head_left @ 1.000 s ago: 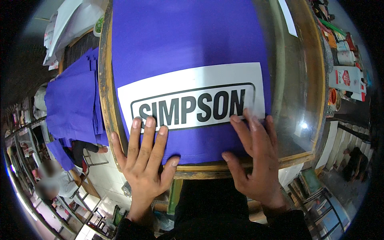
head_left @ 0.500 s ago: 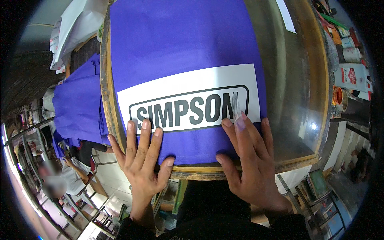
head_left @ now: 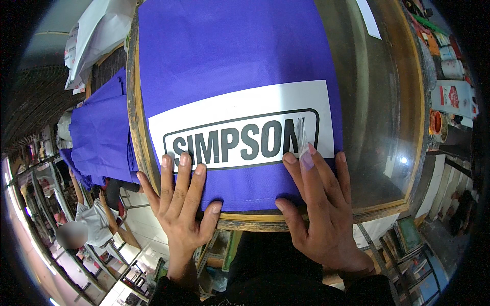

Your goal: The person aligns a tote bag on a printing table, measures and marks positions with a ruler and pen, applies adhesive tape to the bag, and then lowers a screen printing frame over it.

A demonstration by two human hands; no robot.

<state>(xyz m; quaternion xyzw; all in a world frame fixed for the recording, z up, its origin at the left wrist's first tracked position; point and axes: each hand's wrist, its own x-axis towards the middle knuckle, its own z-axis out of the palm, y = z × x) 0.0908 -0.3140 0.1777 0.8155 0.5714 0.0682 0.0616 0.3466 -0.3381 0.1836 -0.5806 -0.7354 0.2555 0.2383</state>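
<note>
Both hands flat at the lower edge of the printed sheet

Your left hand (head_left: 182, 206) is wide, fingers fanned and palm down. Its three middle fingertips rest along the lower left margin of the white sheet (head_left: 240, 101), which bears black lettering inside a rounded black border. The outermost finger lies over the wooden frame (head_left: 133, 102); the thumb touches the near edge of the purple cloth (head_left: 224, 51).

Your right hand (head_left: 321, 214) is likewise wide, thumb well apart from the fingers. Its fingertips lie at the sheet's lower right portion, the little finger just beside the corner. A clear, streaked piece of film (head_left: 302, 133) covers the middle fingertip and extends ahead of it over the lettering; what it is fixed to cannot be made out.

The sheet lies ahead of and between both hands, on the cloth. The cloth runs away from you beyond the sheet, over the framed glassy panel (head_left: 372, 178), which shows bare to the right of your right hand.

Left of your left hand, noted: more purple cloth (head_left: 102, 130), stacked, and a person in a pale shirt (head_left: 102, 222). Far right of your right hand: a white jug (head_left: 454, 97).
</note>
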